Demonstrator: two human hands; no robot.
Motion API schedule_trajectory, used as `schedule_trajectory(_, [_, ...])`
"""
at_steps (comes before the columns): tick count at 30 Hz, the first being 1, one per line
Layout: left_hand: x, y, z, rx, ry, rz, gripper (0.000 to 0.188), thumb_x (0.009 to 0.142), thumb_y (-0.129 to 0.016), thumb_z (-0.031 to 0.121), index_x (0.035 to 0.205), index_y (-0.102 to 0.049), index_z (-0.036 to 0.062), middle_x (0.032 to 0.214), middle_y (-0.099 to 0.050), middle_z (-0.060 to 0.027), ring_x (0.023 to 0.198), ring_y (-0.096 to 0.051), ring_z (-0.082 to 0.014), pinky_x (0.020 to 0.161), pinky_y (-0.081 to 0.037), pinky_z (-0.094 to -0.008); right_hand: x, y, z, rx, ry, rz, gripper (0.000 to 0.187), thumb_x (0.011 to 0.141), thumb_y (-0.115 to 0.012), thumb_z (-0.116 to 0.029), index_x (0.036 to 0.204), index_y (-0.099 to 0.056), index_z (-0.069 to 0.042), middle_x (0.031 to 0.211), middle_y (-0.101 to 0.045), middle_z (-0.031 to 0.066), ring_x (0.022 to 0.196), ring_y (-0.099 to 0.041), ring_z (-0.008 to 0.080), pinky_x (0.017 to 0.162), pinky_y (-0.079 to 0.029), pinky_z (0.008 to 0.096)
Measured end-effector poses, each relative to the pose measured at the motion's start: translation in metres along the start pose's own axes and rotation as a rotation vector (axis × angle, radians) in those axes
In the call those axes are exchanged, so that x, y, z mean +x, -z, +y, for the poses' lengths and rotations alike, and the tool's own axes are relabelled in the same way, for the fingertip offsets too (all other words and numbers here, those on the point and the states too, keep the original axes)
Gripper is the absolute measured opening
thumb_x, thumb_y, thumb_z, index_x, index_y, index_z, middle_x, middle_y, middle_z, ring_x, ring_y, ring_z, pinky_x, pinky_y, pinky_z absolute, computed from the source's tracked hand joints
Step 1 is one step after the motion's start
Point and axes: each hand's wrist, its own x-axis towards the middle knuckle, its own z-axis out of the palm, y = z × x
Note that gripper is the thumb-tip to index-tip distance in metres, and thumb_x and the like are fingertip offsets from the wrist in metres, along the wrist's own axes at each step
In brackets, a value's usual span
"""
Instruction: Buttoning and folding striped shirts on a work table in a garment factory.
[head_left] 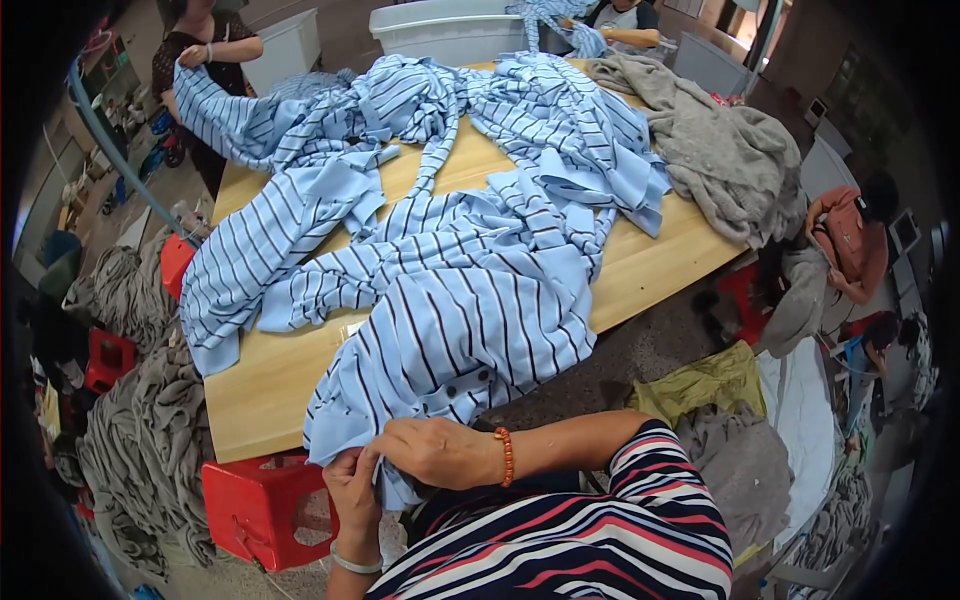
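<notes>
Pinching striped garment (455,340) edge w/ L hand (353,495) & R hand (430,452); bulk fwd on tbl (255,410).

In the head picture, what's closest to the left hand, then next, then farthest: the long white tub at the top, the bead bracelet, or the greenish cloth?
1. Bead bracelet: just right of the left hand.
2. Greenish cloth: farther right.
3. White tub: ahead, beyond the table.
</notes>
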Motion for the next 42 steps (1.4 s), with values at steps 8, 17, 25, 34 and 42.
schedule_trajectory(8, [0.006,0.005,-0.003,-0.038,0.124,-0.081,0.014,0.089,-0.067,0.01,0.088,-0.07,-0.0034,0.079,-0.066,0.0008,0.069,-0.055,-0.0059,0.063,-0.044,-0.0216,-0.004,-0.006,0.014,-0.042,0.005,-0.05,0.022,0.081,-0.06,-0.007,0.101,-0.056,0.002,0.08,-0.054,0.0127,0.075,-0.061,0.0284,0.065,-0.051,0.0352])
schedule_trajectory(17, [-0.004,0.008,0.03,0.65,-0.069,-0.254,0.013,0.085,-0.063,0.006,0.096,-0.065,-0.0002,0.084,-0.065,-0.0152,0.072,-0.061,-0.0274,0.067,-0.047,-0.0333,-0.001,-0.008,0.02,0.007,0.036,-0.146,0.024,0.081,-0.064,-0.009,0.101,-0.055,0.001,0.083,-0.055,0.0135,0.074,-0.061,0.0297,0.064,-0.051,0.0363])
schedule_trajectory(25, [-0.004,0.004,0.011,0.758,-0.37,-0.159,0.009,0.087,-0.057,0.004,0.09,-0.063,-0.0022,0.083,-0.061,-0.0204,0.08,-0.057,-0.037,0.069,-0.045,-0.0389,0.0,-0.001,0.023,0.095,-0.009,-0.277,0.019,0.079,-0.052,0.0,0.098,-0.053,0.001,0.09,-0.053,0.0171,0.085,-0.058,0.0356,0.072,-0.048,0.0421])
schedule_trajectory(34, [0.011,0.01,0.018,0.712,-0.314,-0.209,0.014,0.079,-0.063,0.002,0.093,-0.063,0.0011,0.092,-0.061,-0.016,0.09,-0.056,-0.0364,0.079,-0.043,-0.0409,0.014,0.004,0.033,0.128,0.068,-0.183,0.015,0.077,-0.063,0.002,0.092,-0.061,0.0,0.081,-0.057,0.0123,0.07,-0.06,0.0284,0.06,-0.048,0.035])
schedule_trajectory(42, [0.022,-0.006,0.038,0.732,-0.51,-0.227,0.048,0.074,-0.061,-0.006,0.12,-0.053,0.0002,0.116,-0.059,-0.0154,0.11,-0.057,-0.0277,0.095,-0.043,-0.0351,0.021,0.019,0.04,0.709,-0.23,-0.133,0.022,0.08,-0.071,-0.003,0.1,-0.064,-0.002,0.094,-0.062,0.0082,0.066,-0.056,0.0101,0.06,-0.046,0.0221])
